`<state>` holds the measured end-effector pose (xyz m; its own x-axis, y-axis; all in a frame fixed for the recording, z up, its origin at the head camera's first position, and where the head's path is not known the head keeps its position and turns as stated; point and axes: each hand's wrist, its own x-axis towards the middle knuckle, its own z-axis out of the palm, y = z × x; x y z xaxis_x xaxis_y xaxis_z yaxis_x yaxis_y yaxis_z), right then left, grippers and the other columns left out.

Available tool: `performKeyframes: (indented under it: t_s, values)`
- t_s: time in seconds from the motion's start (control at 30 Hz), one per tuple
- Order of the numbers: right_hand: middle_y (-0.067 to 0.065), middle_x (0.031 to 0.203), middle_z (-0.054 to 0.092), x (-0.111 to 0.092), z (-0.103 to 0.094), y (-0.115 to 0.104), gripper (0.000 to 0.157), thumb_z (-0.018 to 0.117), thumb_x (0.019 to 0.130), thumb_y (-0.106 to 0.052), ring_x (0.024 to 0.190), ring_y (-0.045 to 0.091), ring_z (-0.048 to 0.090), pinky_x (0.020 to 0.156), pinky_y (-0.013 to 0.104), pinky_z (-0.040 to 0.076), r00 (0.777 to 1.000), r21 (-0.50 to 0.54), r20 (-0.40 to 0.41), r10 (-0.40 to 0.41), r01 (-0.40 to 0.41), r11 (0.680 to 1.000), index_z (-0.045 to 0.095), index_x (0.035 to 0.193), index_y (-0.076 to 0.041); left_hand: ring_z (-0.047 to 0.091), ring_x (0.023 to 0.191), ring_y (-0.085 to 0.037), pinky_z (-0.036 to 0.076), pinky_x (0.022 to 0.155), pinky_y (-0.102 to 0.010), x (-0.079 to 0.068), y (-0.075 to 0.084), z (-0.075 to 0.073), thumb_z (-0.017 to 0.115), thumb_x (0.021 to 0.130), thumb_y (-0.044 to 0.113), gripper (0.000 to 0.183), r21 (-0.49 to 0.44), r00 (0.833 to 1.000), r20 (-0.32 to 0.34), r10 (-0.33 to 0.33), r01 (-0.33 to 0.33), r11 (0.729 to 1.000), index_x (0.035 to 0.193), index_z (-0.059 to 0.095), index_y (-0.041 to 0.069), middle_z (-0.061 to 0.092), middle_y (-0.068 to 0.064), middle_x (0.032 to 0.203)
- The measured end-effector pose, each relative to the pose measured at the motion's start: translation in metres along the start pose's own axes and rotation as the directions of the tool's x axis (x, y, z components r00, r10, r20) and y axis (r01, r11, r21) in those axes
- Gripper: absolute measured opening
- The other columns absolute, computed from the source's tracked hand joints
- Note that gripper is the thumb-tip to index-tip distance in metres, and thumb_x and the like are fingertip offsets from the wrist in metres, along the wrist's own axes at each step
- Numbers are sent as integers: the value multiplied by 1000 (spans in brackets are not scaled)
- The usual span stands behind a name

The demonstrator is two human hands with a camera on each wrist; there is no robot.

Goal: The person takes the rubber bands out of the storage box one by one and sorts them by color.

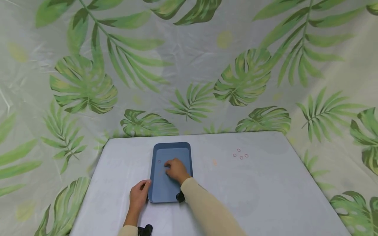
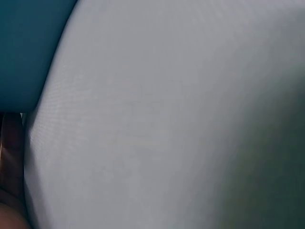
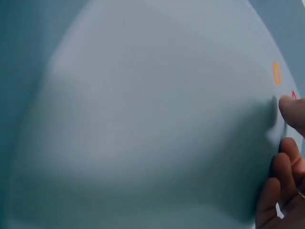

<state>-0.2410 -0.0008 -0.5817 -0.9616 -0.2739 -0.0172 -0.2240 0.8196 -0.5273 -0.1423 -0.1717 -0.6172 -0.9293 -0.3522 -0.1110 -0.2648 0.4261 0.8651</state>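
Note:
A blue tray (image 1: 172, 193) lies on the white table, and my left hand (image 1: 138, 196) grips its left rim near the front corner. In the left wrist view only some fingers (image 2: 12, 157) show, beside the tray edge. My right hand (image 1: 177, 171) is over the middle of the tray, its thumb and fingers bent and apart, with nothing seen between them. Close to its thumb, in the right wrist view, lie an orange ring (image 3: 277, 73) and a red ring (image 3: 294, 95), partly covered by the thumb. The head view shows that red ring (image 1: 159, 161) on the tray.
Several thin red rings (image 1: 241, 157) lie grouped on the table (image 1: 265, 190) right of the tray. Between them and the tray are small orange rings (image 1: 214, 162), too faint to tell apart. A leaf-patterned curtain (image 1: 189, 65) hangs behind the table.

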Motion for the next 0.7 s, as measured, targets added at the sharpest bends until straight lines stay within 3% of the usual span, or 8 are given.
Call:
performKeyframes:
  t_s: [0.2, 0.43, 0.7]
  values:
    - [5, 100, 68, 0, 4, -3, 18, 78, 84, -21, 93, 23, 63, 78, 39, 53, 998, -17, -9, 69, -69, 997, 78, 101, -23, 63, 94, -16, 49, 80, -25, 1, 0, 2, 63, 97, 34, 32, -5, 1000, 13, -13, 13, 1000, 108, 75, 6, 74, -12, 108]
    - [2, 91, 67, 1, 9, -3, 2, 79, 82, -22, 87, 18, 63, 74, 34, 53, 996, -34, -70, 61, -63, 997, 79, 83, -23, 64, 92, -14, 49, 78, -23, 0, 2, 2, 64, 97, 37, 35, -19, 1000, 16, -3, 3, 1000, 108, 75, 6, 75, -12, 107]
    - [-1, 84, 63, 0, 8, -7, 15, 68, 92, -20, 78, 14, 56, 69, 29, 49, 1000, -106, -15, 23, -24, 994, 75, 80, -15, 61, 86, -10, 48, 75, -22, 1, 0, -1, 65, 96, 34, 32, -27, 1000, 6, -7, 7, 1000, 106, 75, 5, 75, -11, 102]
